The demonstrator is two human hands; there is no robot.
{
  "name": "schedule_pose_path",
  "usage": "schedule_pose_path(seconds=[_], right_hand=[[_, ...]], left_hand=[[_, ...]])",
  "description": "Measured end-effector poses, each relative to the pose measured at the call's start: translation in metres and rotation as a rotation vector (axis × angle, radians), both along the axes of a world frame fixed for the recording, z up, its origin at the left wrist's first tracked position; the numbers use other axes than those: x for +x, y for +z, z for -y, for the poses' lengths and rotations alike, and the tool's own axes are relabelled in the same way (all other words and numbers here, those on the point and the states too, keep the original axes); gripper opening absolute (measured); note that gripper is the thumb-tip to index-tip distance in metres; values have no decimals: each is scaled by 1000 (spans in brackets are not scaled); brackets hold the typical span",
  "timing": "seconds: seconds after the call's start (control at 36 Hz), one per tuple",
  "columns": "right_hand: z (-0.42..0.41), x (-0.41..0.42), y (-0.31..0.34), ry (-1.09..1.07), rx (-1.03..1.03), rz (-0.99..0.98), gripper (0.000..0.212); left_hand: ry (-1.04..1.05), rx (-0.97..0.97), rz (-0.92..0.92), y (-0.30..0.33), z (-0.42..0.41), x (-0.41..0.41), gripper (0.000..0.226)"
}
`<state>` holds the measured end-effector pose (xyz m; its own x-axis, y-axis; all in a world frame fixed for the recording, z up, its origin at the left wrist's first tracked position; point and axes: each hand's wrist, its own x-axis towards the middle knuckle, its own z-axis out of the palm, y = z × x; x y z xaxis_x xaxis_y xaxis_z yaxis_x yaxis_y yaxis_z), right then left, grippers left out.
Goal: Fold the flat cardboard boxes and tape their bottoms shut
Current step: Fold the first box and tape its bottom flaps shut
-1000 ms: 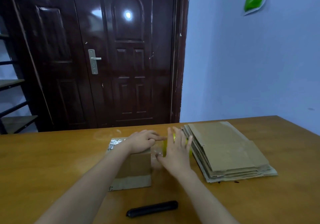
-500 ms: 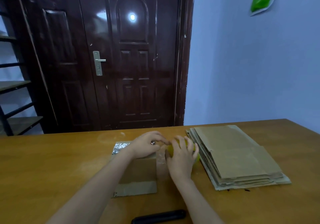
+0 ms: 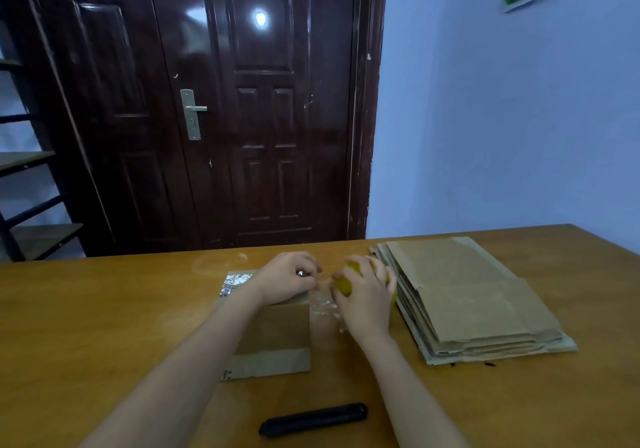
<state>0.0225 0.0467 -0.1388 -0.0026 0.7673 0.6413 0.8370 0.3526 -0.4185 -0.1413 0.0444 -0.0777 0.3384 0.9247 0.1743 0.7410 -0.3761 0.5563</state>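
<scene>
The cardboard box (image 3: pixel 273 337) lies mid-bench (image 3: pixel 104 326), bare wood to its left. Right hand (image 3: pixel 367 295) fingers wrap the yellow tape roll (image 3: pixel 343 283); left hand (image 3: pixel 287 278) fingers pinch its clear strip beside the flat stack (image 3: pixel 471 298)

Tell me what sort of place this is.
Probably a small back room used for packing: a wooden table bearing a stack of flat cardboard boxes, a dark panelled door, and metal shelving.

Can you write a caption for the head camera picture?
Two hands pull clear tape from a yellow roll over a cardboard box.
</scene>
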Motion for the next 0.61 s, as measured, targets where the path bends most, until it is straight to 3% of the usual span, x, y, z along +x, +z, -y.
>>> schedule_pose_path(seconds=[0.14, 0.25, 0.42, 0.61], right_hand=[[-5, 15, 5, 27, -107, -122, 7], [-5, 12, 4, 39, -74, -78, 6], [-7, 18, 3, 4, -89, -149, 8], [-3, 9, -5, 6, -4, -22, 5]], left_hand=[[-1, 8, -63, 2, 1, 2, 31], [11, 11, -81, 4, 3, 1, 22], [14, -37, -237, 3, 4, 4, 27], [-47, -69, -400, 6, 1, 9, 29]])
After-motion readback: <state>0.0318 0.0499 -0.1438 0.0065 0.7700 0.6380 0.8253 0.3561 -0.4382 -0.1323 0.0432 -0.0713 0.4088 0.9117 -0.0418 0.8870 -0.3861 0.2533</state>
